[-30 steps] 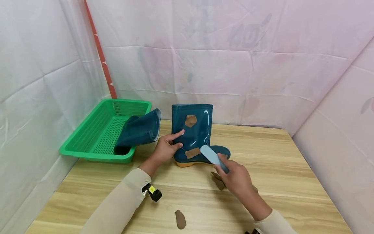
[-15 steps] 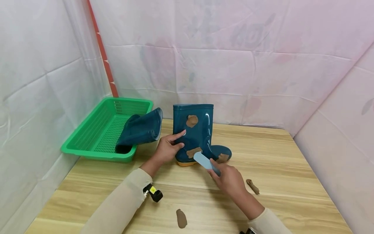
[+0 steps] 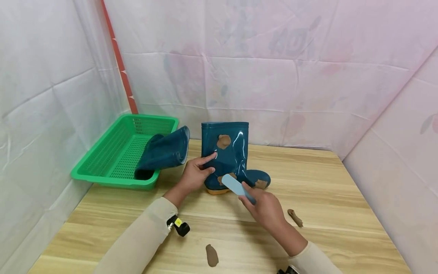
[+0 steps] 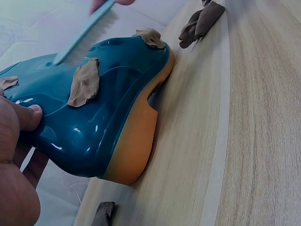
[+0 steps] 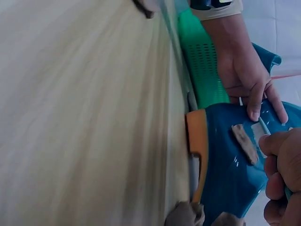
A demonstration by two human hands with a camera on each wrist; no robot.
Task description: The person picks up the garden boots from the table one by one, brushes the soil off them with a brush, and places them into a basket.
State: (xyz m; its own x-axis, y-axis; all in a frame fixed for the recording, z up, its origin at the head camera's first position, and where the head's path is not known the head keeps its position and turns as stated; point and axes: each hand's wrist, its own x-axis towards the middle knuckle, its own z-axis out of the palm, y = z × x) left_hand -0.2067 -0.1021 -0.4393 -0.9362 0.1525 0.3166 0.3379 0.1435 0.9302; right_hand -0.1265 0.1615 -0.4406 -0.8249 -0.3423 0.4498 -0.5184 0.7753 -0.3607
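A dark blue rubber boot [image 3: 236, 152] with an orange sole stands upright on the table, toe to the right. Brown clay-like patches stick to its shaft [image 3: 224, 141], heel side [image 4: 84, 83] and toe [image 3: 261, 184]. My left hand [image 3: 195, 176] grips the boot from behind its ankle, thumb and forefinger on the near side. In my right hand [image 3: 267, 210] is a pale blue brush [image 3: 234, 185]; white bristles [image 4: 98, 35] show in the left wrist view. The brush head lies over the heel-side patch, partly hiding it; contact is hard to tell.
A second blue boot [image 3: 162, 152] leans over the rim of a green plastic basket [image 3: 99, 150] at the left. Brown pieces lie on the wooden table [image 3: 328, 198], one near the front [image 3: 211, 255] and one right of my right hand [image 3: 295, 218]. White cloth hangs around.
My right hand has moved the brush left, from beside the boot's toe onto the heel-side patch. My left hand keeps its grip, and the boot stays put.
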